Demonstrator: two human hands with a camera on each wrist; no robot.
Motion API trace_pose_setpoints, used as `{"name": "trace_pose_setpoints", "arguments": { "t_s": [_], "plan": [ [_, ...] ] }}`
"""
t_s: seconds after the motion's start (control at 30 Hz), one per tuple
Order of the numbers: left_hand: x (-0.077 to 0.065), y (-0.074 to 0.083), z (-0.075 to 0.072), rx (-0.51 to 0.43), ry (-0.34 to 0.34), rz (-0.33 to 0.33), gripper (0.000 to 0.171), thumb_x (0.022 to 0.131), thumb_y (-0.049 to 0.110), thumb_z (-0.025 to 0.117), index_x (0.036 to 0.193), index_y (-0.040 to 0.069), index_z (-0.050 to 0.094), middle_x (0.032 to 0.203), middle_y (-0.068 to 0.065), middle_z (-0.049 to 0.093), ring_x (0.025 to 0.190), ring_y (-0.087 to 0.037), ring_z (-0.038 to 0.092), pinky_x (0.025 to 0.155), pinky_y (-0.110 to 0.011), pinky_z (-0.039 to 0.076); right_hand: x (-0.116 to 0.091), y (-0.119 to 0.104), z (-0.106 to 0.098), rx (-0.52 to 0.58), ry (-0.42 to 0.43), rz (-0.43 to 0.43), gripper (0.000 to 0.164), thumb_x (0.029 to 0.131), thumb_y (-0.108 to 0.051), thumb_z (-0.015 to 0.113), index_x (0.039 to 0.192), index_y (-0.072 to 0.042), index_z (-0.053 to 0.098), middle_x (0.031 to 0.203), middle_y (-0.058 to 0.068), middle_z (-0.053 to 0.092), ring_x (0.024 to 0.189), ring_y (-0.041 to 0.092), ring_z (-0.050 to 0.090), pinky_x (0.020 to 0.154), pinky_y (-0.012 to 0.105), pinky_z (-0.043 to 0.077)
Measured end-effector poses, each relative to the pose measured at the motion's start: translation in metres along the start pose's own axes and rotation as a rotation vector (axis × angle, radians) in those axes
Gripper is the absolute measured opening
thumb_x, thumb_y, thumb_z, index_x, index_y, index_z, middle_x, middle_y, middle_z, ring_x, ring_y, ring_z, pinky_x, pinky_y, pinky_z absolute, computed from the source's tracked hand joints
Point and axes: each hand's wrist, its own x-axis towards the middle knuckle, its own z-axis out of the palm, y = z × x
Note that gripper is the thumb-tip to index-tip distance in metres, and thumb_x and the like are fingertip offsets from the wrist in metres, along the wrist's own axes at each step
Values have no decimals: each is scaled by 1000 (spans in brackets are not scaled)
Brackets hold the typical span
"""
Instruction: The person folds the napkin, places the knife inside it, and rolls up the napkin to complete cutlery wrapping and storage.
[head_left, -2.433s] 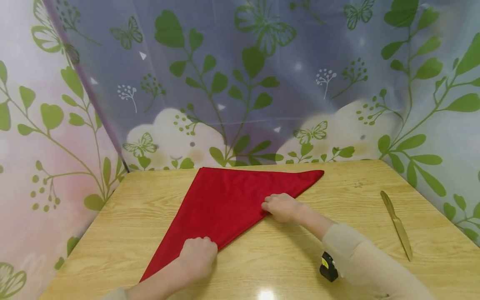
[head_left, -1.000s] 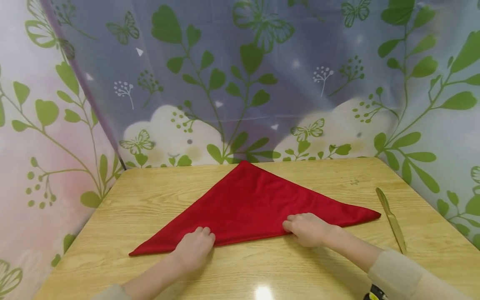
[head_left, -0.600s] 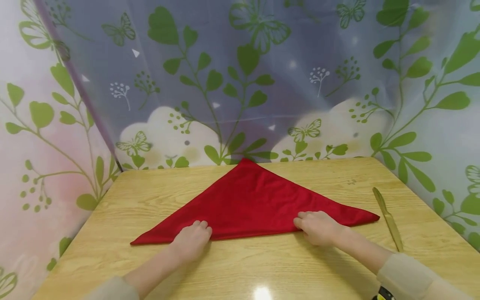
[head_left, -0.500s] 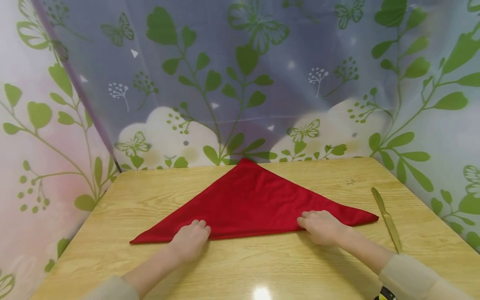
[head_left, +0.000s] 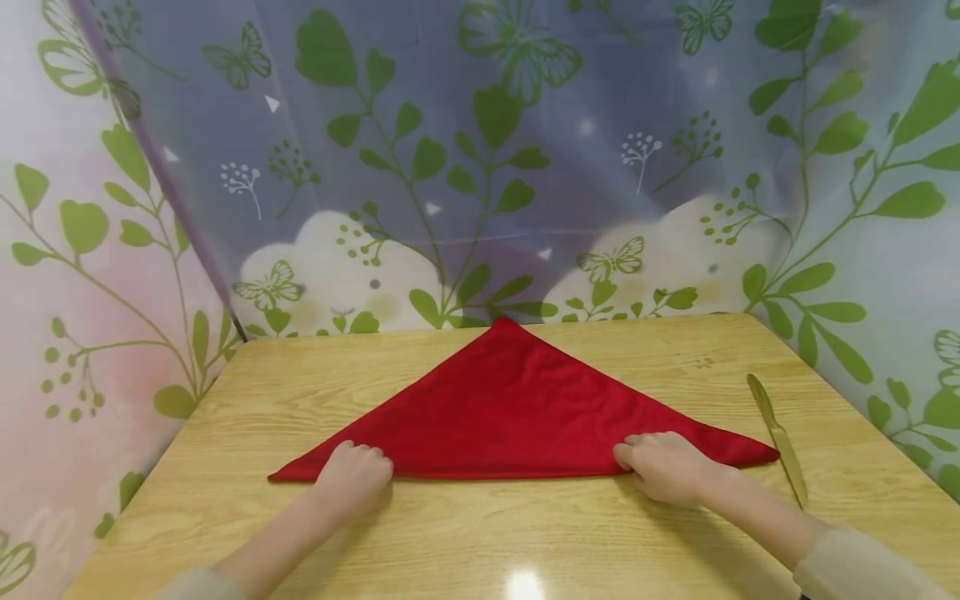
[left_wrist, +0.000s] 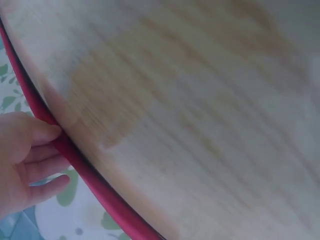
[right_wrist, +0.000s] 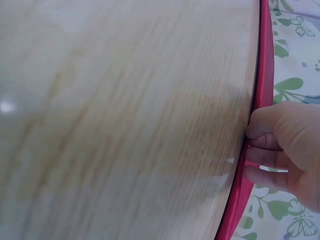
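A red cloth napkin (head_left: 510,408), folded into a triangle, lies on the wooden table with its long edge toward me and its peak at the table's far edge. My left hand (head_left: 354,475) pinches that near edge toward the left corner. Farther right, my right hand (head_left: 671,468) pinches the same edge. In the left wrist view the thumb and fingers of the left hand (left_wrist: 25,160) hold the red edge (left_wrist: 95,182). The right wrist view likewise has the right hand (right_wrist: 287,150) gripping the hem (right_wrist: 265,75).
A gold table knife (head_left: 780,437) lies at the right, and the napkin's right corner reaches its side. Bare wood of the table (head_left: 465,542) shows in front of the cloth. A printed leaf-and-butterfly curtain (head_left: 412,167) hangs behind the table and at both sides.
The napkin has turned so its long edge, slanted before, now runs nearly straight across in front of me. My hands have moved farther apart along it, and its right corner has shifted to the knife.
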Motion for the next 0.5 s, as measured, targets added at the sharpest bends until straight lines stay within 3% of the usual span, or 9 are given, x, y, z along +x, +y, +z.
{"name": "trace_pose_setpoints", "arguments": {
  "t_s": [0.13,0.3,0.5],
  "plan": [
    [-2,1,1,6,16,22,24,64,-1,65,51,12,48,52,-2,47,46,-19,49,45,-28,32,-6,2,-2,-39,4,15,28,68,1,64,66,-19,44,64,-12,36,56,6,36,47,24,29],
    [-4,1,-1,32,33,60,23,62,0,64,50,12,48,51,-2,46,47,-18,49,47,-29,32,-15,11,-7,-205,35,50,24,65,-4,68,64,-17,48,62,-6,41,57,15,44,44,26,32],
    [-7,3,-5,31,3,88,25,64,5,65,51,12,45,52,-1,44,47,-18,46,48,-29,32,-30,23,-9,-317,66,79,25,68,-4,69,57,-16,49,59,-5,44,56,17,48,41,27,36]
  ]
}}
